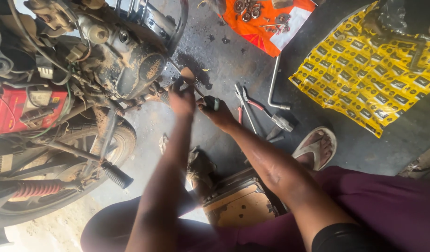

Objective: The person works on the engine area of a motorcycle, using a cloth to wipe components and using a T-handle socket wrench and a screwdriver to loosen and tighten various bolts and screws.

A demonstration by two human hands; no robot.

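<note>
Left hand pressed against muddy motorcycle engine, fingers curled at its lower edge. Right hand just beside, clamped on screwdriver handle, shaft angled toward engine. Pliers on floor nearby.

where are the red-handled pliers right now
In the head view, the red-handled metal pliers lie on the dark concrete floor, just right of the person's right hand and left of the bent L-shaped steel wrench.
</note>
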